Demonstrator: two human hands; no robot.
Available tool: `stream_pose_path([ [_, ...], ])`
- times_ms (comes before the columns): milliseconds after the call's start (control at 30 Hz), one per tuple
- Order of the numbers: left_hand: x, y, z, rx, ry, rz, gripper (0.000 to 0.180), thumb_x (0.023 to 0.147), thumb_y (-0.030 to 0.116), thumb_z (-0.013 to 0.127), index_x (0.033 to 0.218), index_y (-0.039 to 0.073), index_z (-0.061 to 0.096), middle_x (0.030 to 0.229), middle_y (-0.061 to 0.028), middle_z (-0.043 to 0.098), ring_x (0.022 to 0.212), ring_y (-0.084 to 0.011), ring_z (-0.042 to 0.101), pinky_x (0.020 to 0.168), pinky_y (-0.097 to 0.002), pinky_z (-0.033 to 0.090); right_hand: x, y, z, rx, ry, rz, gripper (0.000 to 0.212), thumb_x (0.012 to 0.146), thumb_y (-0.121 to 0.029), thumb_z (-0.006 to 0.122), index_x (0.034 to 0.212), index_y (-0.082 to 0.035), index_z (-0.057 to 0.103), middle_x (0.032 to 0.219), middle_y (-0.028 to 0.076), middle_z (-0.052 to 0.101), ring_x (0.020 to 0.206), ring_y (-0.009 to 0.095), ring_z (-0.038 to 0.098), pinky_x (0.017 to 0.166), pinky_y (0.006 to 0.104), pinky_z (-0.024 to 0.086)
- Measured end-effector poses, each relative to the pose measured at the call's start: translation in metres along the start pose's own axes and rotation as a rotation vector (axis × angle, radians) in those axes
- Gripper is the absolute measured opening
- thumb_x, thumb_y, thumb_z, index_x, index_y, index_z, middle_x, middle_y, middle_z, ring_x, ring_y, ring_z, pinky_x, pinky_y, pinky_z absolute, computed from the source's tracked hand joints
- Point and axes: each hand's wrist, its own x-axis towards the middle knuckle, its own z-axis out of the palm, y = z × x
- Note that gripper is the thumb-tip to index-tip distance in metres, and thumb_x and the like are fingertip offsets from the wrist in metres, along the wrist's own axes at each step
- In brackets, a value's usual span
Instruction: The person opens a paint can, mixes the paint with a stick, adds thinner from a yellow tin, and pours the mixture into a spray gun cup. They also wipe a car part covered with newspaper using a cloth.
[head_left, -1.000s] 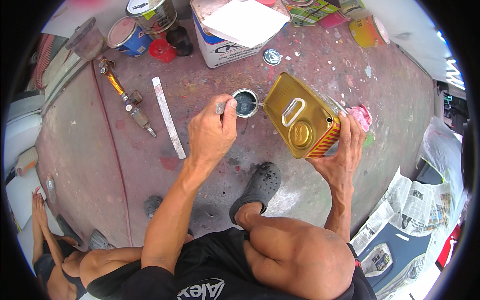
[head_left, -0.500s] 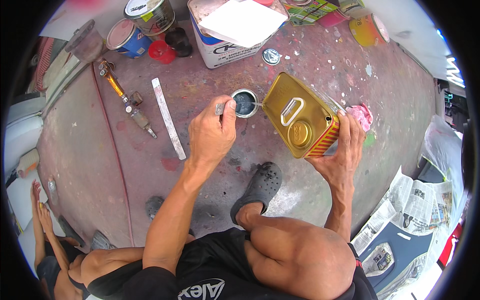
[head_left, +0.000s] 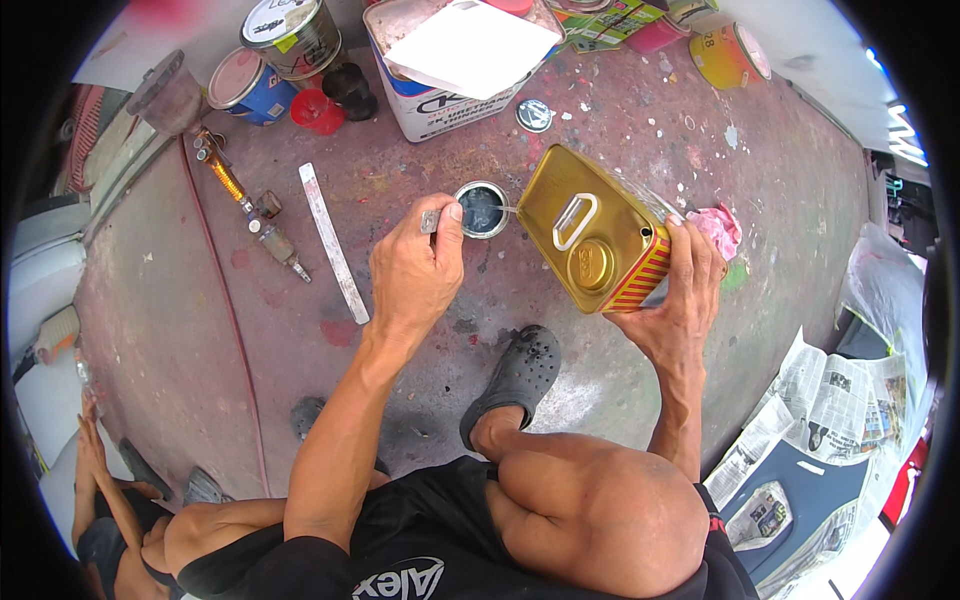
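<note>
My left hand [head_left: 415,262] is closed, with a short flat grey metal piece [head_left: 430,221] showing between thumb and fingers. It is beside a small round open can [head_left: 481,209] of dark liquid on the floor; whether the fingers also touch the can I cannot tell. My right hand [head_left: 680,275] grips a gold rectangular tin [head_left: 575,225] with red and yellow stripes, tilted toward the can. The tin has a pale handle and a round cap, plus a small hole near my fingers. A thin pale streak [head_left: 508,209] runs between the tin's far corner and the can.
A long pale strip [head_left: 334,243] and an air tool [head_left: 250,205] lie to the left. Behind stand a large thinner tin [head_left: 450,112], paint cans [head_left: 250,88] and a red cup [head_left: 318,108]. Pink crumpled paper [head_left: 716,231] is at right. Another person's hands [head_left: 92,450] show lower left.
Both hands hold much the same pose. The whole view has shifted slightly, and the other person's hands at the lower left have moved lower.
</note>
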Motion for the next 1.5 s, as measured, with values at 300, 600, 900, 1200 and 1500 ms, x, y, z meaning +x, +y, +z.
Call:
stream_pose_path([
  [300,-0.001,-0.005,0.000,0.007,-0.008,0.017,0.029,0.113,0.027,0.065,0.117,0.001,0.074,0.082,-0.0108,0.073,0.072,-0.0202,0.070,0.069,-0.0373,0.055,0.002,-0.001,0.002,-0.006,0.007,-0.011,0.125,0.053,-0.047,0.108,0.159,-0.012,0.051,0.150,0.016,0.059,0.138,0.040,0.056,0.116,0.0569,0.047],
  [600,0.000,-0.007,0.001,0.007,0.001,0.041,0.029,0.114,0.027,0.064,0.118,0.000,0.073,0.083,-0.0106,0.073,0.073,-0.0201,0.070,0.069,-0.0373,0.055,0.003,0.000,0.004,0.001,0.000,-0.015,0.125,0.054,-0.047,0.108,0.158,-0.011,0.051,0.150,0.016,0.059,0.139,0.041,0.056,0.117,0.0573,0.046],
  [900,-0.001,-0.007,0.002,-0.017,-0.006,-0.021,0.022,0.111,0.023,0.065,0.113,0.003,0.073,0.088,-0.0182,0.076,0.075,-0.0371,0.074,0.071,-0.0449,0.057,0.002,0.003,0.012,0.069,0.022,0.013,0.112,0.058,-0.036,0.105,0.154,-0.009,0.054,0.148,0.017,0.060,0.137,0.042,0.056,0.115,0.0563,0.047],
  [1200,0.011,-0.009,0.002,-0.035,-0.050,-0.150,0.023,0.110,0.024,0.067,0.113,0.003,0.077,0.082,-0.0137,0.074,0.072,-0.0278,0.071,0.072,-0.0404,0.055,-0.023,0.020,0.038,0.260,0.133,0.009,0.117,0.059,-0.028,0.106,0.157,-0.004,0.048,0.148,0.022,0.059,0.136,0.043,0.058,0.115,0.0566,0.047],
  [1500,0.028,-0.005,0.012,0.279,-0.258,0.174,0.025,0.107,0.026,0.070,0.116,0.004,0.078,0.095,-0.0187,0.079,0.083,-0.0350,0.077,0.076,-0.0425,0.057,-0.033,0.039,0.060,0.677,0.282,0.472,0.125,0.063,-0.032,0.109,0.161,0.001,0.040,0.150,0.020,0.060,0.140,0.032,0.059,0.116,0.0448,0.048],
])
